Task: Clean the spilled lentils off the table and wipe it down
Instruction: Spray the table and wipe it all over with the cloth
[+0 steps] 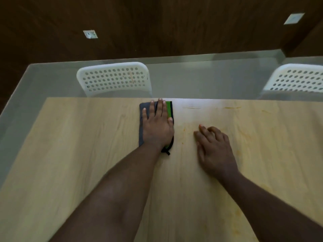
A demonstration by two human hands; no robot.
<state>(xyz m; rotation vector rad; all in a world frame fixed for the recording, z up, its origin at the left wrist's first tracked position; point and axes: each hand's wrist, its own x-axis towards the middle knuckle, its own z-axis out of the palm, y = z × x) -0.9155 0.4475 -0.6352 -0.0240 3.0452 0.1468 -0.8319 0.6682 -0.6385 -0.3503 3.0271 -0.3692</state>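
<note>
A folded grey cloth (142,131) with a green and black edge lies on the light wooden table (70,154) near its far edge. My left hand (157,126) presses flat on the cloth, fingers straight and pointing away from me. My right hand (214,147) rests on the bare tabletop just right of the cloth, fingers loosely bent and holding nothing. Faint yellowish smears (232,107) mark the wood to the right of the cloth and along the far edge. I see no lentils on the table.
Two white perforated chairs stand beyond the table's far edge, one (113,78) behind the cloth, one (297,79) at the far right. Pale grey floor (201,79) and a dark wooden wall (174,27) lie behind them.
</note>
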